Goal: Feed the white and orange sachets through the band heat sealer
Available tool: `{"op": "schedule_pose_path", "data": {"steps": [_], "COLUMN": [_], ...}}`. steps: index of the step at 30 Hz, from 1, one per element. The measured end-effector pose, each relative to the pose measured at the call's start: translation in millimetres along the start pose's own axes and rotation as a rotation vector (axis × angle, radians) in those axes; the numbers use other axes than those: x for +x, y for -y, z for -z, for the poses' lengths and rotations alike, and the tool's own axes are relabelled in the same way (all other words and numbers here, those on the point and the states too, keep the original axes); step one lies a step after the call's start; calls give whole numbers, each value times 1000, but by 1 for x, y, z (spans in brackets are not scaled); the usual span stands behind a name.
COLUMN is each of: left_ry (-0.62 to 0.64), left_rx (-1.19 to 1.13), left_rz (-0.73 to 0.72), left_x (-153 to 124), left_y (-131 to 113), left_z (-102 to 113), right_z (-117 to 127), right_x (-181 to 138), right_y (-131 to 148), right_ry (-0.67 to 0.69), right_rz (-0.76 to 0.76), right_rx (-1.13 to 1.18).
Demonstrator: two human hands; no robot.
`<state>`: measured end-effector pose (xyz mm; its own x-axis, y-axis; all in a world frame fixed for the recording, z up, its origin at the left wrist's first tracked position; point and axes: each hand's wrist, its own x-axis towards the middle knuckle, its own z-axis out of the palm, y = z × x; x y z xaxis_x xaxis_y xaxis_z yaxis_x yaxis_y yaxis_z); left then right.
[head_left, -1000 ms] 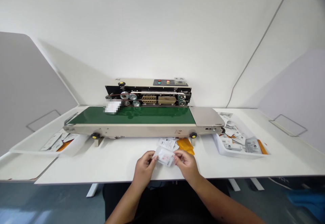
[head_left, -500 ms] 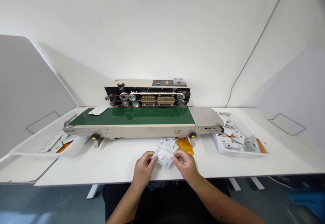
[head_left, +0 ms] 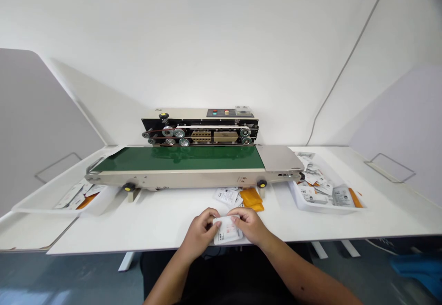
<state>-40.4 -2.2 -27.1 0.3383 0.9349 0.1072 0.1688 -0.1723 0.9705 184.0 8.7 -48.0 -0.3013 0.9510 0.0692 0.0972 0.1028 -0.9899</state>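
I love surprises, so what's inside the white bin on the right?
White packets and orange ones lie piled in the bin; whatever's underneath them is covered, so I can't see it.

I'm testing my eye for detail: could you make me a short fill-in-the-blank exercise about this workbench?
On the band sealer, the conveyor belt is ____ in colour.
The left hand and right hand hold the same ____ sachet.
One plastic tray sits by the sealer's right end; another tray sits by its ____ end.
Missing words: green; white; left.
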Motion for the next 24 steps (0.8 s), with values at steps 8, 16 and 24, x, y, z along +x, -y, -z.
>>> {"op": "schedule_pose_path", "data": {"steps": [8,16,24], "left_ry": [-112,-45,-45], "left_rx": [-59,-41,-24], "left_rz": [57,0,-39], "left_x": [3,-1,-1], "left_y": [11,5,2], "left_z": [-2,-1,0], "right_z": [0,28,116], "right_x": [3,-2,46], "right_y": [-6,29,104], "right_ry": [-69,446,-133], "right_rz": [13,-226,14], "right_rx": [13,-225,47]}}
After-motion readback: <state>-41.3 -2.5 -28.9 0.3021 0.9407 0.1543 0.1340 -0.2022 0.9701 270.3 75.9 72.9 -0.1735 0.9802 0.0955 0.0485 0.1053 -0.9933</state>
